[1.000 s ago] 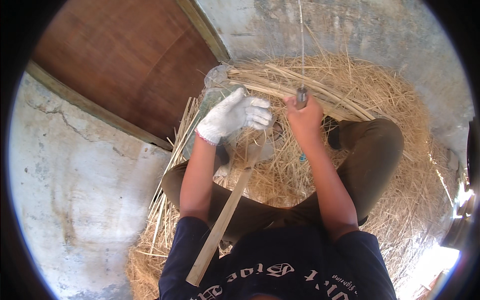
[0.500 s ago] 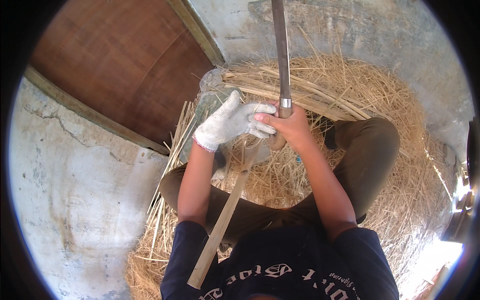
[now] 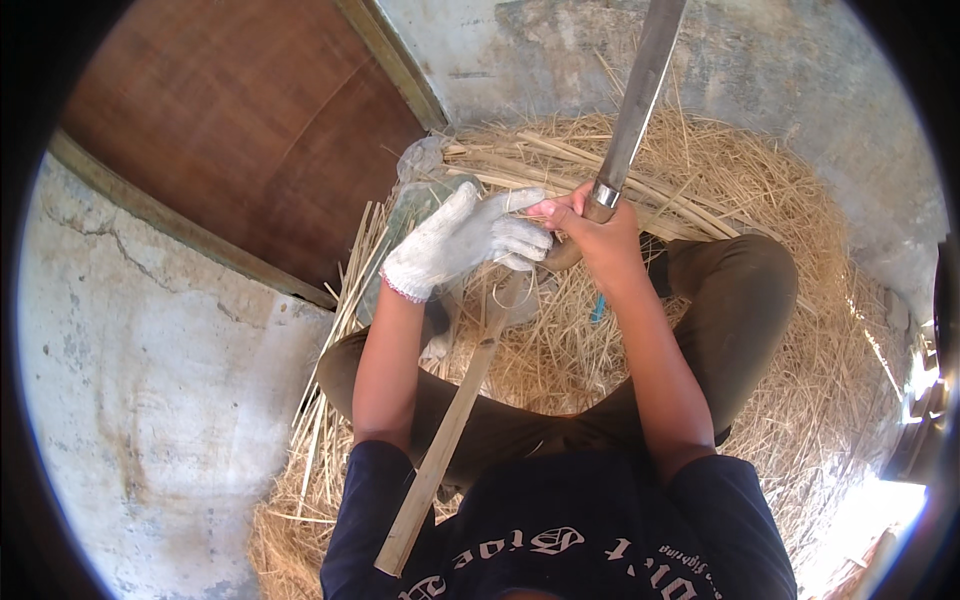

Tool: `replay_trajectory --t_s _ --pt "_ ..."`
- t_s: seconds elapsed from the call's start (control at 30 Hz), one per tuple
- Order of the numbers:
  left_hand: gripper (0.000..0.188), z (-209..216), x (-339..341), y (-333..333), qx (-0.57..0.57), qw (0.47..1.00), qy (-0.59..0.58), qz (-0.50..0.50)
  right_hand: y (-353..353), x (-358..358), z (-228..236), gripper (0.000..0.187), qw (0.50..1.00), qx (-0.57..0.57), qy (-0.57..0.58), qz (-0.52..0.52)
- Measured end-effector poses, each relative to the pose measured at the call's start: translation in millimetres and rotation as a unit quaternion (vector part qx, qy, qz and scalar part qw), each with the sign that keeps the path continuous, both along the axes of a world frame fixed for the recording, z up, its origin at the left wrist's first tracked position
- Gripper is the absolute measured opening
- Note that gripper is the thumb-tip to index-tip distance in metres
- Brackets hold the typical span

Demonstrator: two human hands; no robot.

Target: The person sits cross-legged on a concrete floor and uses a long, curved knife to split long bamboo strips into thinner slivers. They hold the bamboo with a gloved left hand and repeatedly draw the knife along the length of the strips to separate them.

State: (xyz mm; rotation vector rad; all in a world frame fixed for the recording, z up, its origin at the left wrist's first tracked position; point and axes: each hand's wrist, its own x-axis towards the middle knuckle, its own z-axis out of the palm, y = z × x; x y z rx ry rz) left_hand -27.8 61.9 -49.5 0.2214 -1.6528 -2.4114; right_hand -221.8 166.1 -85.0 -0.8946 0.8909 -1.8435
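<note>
Swung rightward since half a second ago, the knife (image 3: pixel 640 105) now leans up and away from the left hand (image 3: pixel 455 245), its handle wrapped in the right hand (image 3: pixel 607 240). That gloved left stays half-open, palm up (nothing visible in it), close beside the right; the pale strip (image 3: pixel 440 455) slants below it, leaving the blade well clear.
</note>
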Motion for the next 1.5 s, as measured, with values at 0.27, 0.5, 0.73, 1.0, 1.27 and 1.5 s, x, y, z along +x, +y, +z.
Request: replay_trajectory --t_s 0.27,0.5,0.73,1.0,1.27,1.5 --pt "0.096 -1 6 -11 -0.042 0.997 -0.057 -0.012 2 -12 6 0.029 0.998 0.026 0.036 -0.053" --pt "0.091 3 15 -10 -0.154 0.978 -0.129 0.055 7 -23 17 0.032 0.99 0.076 0.078 -0.089" --pt "0.085 0 9 5 -0.165 0.978 -0.127 0.029 6 1 12 0.04 0.978 0.104 0.178 -0.043" --pt "0.087 3 8 7 -0.126 0.982 -0.14 0.024 -2 14 -10 0.029 0.985 0.114 0.124 -0.033" --pt "0.105 18 22 -15 -0.127 0.978 -0.103 0.127 -8 -14 -13 0.029 0.949 0.175 0.193 -0.175" --pt "0.105 33 30 -14 0.0 0.982 0.072 0.177 -7 -27 -16 0.031 0.916 0.202 0.251 -0.24"
